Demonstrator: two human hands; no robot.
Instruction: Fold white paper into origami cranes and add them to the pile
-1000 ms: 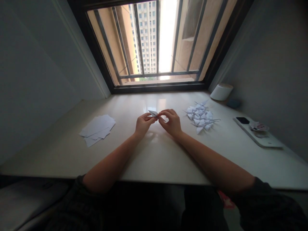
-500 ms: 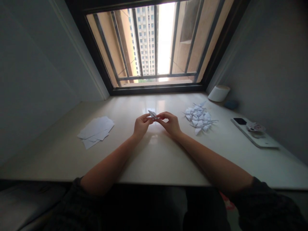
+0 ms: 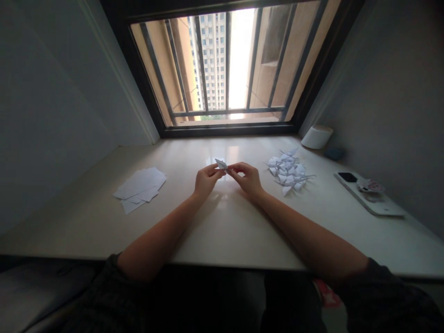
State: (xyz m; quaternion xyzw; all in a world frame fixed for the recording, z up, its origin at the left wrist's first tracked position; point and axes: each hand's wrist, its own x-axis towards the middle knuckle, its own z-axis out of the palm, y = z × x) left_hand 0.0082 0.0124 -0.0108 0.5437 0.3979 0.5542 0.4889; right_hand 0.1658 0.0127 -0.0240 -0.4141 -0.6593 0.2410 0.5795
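A small piece of folded white paper [image 3: 221, 163] is held up over the middle of the white ledge, its pointed end toward the upper left. My left hand [image 3: 207, 179] pinches it from the left, thumb and fingers closed. From the other side, my right hand [image 3: 247, 177] grips its right end between thumb and fingertips. The fingers hide the paper's lower part. On the right lies a heap of folded paper pieces [image 3: 287, 172] with thin pointed ends. Flat white paper sheets [image 3: 140, 185] overlap in a loose stack on the left.
A phone [image 3: 367, 196] with a round attachment on its back lies at the right. Behind it, a white rounded object [image 3: 317, 137] and a small dark blue item [image 3: 334, 153] sit by the wall. A barred window [image 3: 227, 132] closes off the back.
Both hands stay at nearly the same spot, still pinching the folded paper, with the fingers shifted only slightly. The whole view has moved a little.
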